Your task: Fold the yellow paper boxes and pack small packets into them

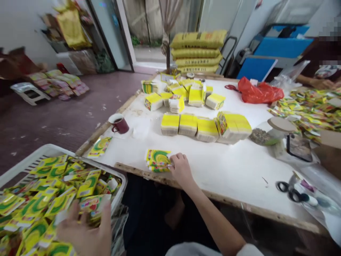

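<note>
Packet stack [157, 160] lies on white table [218, 170], just left of right hand [183, 170], which pinches its nearest end. Left hand [86, 231] spread, blurred, over loose packets [57, 204] in basket [124, 182]. I judge step as picking from basket, stack steadied; next move calls for left hand closing on single packet.

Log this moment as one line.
left hand: spread over packets in basket | right hand: holding stack on table | bundles: beyond stack
</note>
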`<state>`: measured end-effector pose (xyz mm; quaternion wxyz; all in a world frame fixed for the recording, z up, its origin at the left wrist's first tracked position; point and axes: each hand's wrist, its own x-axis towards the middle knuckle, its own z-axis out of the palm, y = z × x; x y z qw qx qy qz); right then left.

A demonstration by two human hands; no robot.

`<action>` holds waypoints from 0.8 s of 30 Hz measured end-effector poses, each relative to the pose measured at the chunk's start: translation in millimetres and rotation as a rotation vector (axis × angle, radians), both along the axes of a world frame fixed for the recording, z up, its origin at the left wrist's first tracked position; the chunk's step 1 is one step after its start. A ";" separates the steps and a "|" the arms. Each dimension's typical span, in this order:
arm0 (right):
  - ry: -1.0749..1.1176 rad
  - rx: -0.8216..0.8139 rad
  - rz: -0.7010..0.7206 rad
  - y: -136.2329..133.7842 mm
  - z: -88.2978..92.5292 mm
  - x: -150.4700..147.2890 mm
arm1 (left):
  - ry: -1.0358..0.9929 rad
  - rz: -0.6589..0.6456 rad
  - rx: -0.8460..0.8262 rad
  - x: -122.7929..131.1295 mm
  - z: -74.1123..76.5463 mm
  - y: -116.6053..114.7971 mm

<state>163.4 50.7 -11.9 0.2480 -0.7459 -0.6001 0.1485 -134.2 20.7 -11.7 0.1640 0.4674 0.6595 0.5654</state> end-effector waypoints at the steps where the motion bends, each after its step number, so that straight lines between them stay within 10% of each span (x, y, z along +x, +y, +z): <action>1: -0.010 0.024 0.001 -0.2 -0.9 -2.3 | -0.057 -0.019 -0.030 8.0 -3.3 -2.4; 9: 0.375 0.173 0.036 -19.1 0.7 -18.1 | -0.553 -0.371 -0.031 88.6 -29.2 -14.0; 14: 0.737 0.011 0.460 -54.8 15.3 -55.8 | -0.971 -0.368 -0.077 103.3 -21.0 -23.0; 20: 1.047 -0.067 0.495 -77.6 13.5 -87.4 | -1.083 -0.336 0.108 102.7 11.8 -16.5; 24: 1.151 -0.098 0.463 -71.6 3.7 -88.2 | -0.859 -0.345 -0.034 102.4 0.5 -10.5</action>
